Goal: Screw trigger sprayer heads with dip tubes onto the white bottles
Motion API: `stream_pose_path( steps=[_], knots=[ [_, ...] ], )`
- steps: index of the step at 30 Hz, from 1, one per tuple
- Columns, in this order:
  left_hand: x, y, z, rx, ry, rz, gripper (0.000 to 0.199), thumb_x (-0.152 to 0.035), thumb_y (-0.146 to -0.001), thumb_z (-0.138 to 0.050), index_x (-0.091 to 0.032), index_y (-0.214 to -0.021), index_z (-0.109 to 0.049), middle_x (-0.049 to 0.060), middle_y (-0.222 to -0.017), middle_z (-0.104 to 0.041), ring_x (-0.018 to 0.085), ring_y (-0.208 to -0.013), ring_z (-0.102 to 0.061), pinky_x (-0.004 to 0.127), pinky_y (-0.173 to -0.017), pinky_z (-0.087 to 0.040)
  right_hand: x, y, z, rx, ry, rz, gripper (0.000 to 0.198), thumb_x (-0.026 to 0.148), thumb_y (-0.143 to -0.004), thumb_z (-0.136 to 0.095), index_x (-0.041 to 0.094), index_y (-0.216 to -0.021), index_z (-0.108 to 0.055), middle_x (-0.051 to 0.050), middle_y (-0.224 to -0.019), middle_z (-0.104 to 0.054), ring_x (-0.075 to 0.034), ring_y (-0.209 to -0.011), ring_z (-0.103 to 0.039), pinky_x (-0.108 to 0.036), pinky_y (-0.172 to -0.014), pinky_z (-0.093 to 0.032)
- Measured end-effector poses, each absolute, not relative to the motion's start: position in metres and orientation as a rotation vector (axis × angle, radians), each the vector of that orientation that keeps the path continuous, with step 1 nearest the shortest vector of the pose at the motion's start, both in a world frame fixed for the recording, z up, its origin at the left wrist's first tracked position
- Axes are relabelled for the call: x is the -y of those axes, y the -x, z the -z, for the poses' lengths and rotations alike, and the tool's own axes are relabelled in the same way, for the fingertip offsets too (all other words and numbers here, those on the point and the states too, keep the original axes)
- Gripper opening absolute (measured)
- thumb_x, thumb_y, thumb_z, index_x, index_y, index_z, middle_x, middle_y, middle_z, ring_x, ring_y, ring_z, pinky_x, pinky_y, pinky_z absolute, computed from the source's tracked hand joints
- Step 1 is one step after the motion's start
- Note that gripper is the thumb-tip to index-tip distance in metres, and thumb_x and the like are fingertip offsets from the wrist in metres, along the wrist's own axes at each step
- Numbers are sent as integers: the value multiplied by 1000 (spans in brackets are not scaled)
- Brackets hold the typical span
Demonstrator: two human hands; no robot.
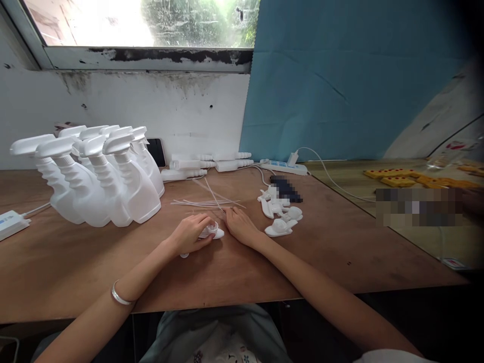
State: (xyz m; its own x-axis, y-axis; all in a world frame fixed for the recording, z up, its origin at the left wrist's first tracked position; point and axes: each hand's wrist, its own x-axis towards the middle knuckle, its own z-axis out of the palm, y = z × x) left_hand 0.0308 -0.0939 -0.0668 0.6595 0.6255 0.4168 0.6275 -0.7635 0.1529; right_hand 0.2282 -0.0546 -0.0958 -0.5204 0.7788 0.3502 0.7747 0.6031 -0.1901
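My left hand [193, 233] is closed around a white trigger spray head [218, 233] held low over the brown tabletop. Beside it, my right hand [241, 227] rests at the near end of the thin white tubes, fingers together on one tube [212, 192] that slants up and to the left. More thin tubes [189, 203] lie loosely spread just beyond both hands. Part of a small white round piece [184, 255] shows under my left hand. Several loose white spray heads [280, 227] are grouped to the right of my right hand.
White spray bottles [130, 196] with heads on stand at the left. Behind are a phone [156, 153], white ribbed-ended cylinders [185, 174] and a power strip [285, 167]. Another strip [13, 224] is at far left. Yellow pieces [397, 180] lie on a table at right.
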Motion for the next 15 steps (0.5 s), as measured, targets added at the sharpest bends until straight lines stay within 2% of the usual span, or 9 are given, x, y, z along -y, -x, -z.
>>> stream_pose_path(
  steps=[3,6,11,15],
  knots=[
    [94,-31,66,1089,2854,708,14,-29,-82,-46,-19,-91,-50,5,-86,-59,18,-75,-55,29,-69,-42,56,-228,93,2337,1211,-146,35,1,-81,-36,2,-113,-49,-22,-100,-59,-27,-95,-53,-42,-85,-41],
    [94,-32,67,1109,2844,709,15,-29,-81,-47,-19,-91,-50,5,-85,-59,18,-76,-55,29,-70,-42,57,-228,89,2195,1170,-316,31,8,-82,-41,7,-112,-50,-17,-102,-60,-24,-95,-54,-41,-85,-42],
    [94,-33,69,1165,2819,725,15,-29,-79,-49,-18,-89,-51,5,-84,-59,19,-75,-56,30,-69,-43,53,-227,87,1942,1056,-712,18,20,-80,-50,16,-95,-59,-4,-81,-65,-15,-72,-60,-30,-69,-47],
    [95,-33,67,1180,2820,724,14,-28,-80,-48,-19,-90,-50,4,-84,-59,18,-76,-56,29,-70,-43,49,-225,88,1709,972,-979,16,26,-74,-55,16,-85,-59,-3,-77,-65,-13,-71,-61,-26,-67,-47]
  ],
)
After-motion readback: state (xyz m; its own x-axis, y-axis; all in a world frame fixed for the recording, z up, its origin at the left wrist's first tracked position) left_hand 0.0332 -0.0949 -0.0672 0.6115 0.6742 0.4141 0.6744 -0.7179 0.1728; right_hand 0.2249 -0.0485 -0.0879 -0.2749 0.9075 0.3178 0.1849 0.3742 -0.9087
